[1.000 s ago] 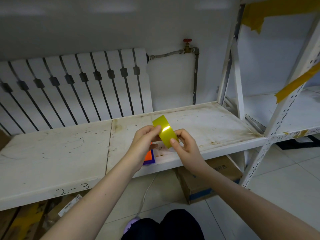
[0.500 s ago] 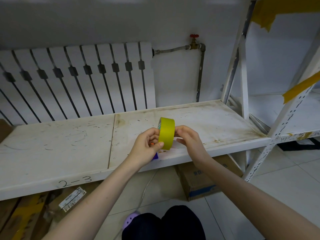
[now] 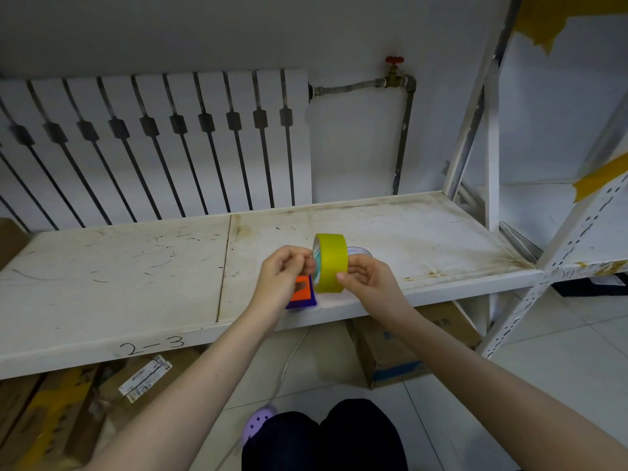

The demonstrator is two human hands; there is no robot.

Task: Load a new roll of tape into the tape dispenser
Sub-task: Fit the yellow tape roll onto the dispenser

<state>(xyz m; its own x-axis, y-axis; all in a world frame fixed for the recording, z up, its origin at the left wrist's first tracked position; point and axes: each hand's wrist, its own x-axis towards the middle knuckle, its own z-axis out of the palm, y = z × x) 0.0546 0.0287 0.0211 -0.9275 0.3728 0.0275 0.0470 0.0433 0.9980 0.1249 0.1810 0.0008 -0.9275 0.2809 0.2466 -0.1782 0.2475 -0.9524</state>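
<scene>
We hold the roll (image 3: 331,263) between our two hands, above the front edge of the shelf (image 3: 119,266). It stands on its edge, with the yellow outer band turned toward us. The right hand (image 3: 368,283) is closed on the roll from the right side: the thumb presses on the yellow band and the other fingers go behind it. The left hand (image 3: 283,273) has its fingers curled together and its fingertips touch the left rim of the roll, where a white and green printed core shows; we cannot tell if it pinches a tape end there. Just under the left hand, the dispenser (image 3: 302,294) lies on the shelf near the front edge; it is orange and purple and the hand covers part of it. Behind the right hand a pale round object (image 3: 358,250) lies on the shelf, mostly hidden. The shelf is white and scratched, with "2-3" written on its front lip. A radiator (image 3: 153,141) stands behind the shelf. Cardboard boxes (image 3: 401,351) sit on the floor below.
</scene>
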